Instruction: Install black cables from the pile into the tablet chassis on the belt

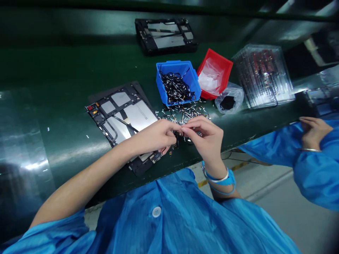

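Observation:
Above a loose pile of small black cables with white tabs (pixel 188 112), my two hands meet at the fingertips. My left hand (pixel 160 135) reaches across an opened tablet (pixel 141 114) with its thumb and fingers pinched. From the other side, my right hand (pixel 205 134) pinches at the same spot. Whatever lies between the fingertips is too small to make out. The tablet lies under my left forearm, its silver battery, circuit boards and black ribbon cable exposed, with part of it hidden by the arm.
Behind the pile stands a blue bin (pixel 197 88) full of similar cables. Beside it are a red bin (pixel 226 68) with plastic bags, a clear bag (pixel 233 106) and stacked clear trays (pixel 265 77). Stacked tablets (pixel 166 37) lie farther back. A co-worker's hand (pixel 315 132) is at right.

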Tool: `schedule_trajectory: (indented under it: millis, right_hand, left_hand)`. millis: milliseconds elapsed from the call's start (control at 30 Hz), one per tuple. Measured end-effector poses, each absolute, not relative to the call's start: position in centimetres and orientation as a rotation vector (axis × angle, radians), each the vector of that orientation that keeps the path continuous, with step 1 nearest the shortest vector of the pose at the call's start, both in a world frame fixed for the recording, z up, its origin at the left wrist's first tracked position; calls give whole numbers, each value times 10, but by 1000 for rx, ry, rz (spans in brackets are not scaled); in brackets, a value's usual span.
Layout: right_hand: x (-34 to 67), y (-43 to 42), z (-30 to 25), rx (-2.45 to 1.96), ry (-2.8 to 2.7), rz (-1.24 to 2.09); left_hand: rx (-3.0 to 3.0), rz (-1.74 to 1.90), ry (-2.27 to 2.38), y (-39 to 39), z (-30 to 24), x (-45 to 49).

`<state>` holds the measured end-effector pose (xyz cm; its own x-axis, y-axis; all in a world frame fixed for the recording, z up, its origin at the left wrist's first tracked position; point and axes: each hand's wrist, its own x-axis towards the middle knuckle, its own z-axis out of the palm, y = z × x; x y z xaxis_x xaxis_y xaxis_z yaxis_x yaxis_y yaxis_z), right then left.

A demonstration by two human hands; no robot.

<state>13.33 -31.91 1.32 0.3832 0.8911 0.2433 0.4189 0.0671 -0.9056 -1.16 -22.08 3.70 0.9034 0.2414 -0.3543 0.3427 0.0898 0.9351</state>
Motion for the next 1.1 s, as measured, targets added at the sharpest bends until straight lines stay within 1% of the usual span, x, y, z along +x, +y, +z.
schedule_trajectory:
  millis: [167, 300, 400, 533, 600, 767, 933, 1000, 1100]
  right_hand:
    - [148, -313, 25, -1603, -1281, 595]
    - [163, -307, 40, -1649, -1396, 454]
    - [162, -305, 45, -1692, -1473, 209]
    - [144, -308, 43, -1622, -1518, -339]
    - [133, -311, 38, -1546, -1601, -517]
    - [120, -310, 32, -1549, -1727, -501]
    - [126, -302, 35, -1550, -1750, -358]
    - [132, -298, 36, -1562, -1751, -331]
    - [143, -293, 37, -1649, -1653, -480]
  left_hand:
    - [1451, 64, 541, -221, 36, -11]
    - [1452, 93, 564, -220, 38, -12]
    - [1441, 133, 567, -219, 38, -13]
    - [1310, 217, 555, -221, 33, -13]
    - [1238, 267, 534, -223, 29, -11]
    - [1292, 403, 509, -228, 26, -8]
    - [1518, 469, 600, -227, 28, -11]
    - [1452, 418, 585, -225, 27, -11]
    - [1146, 346, 512, -222, 22, -10]
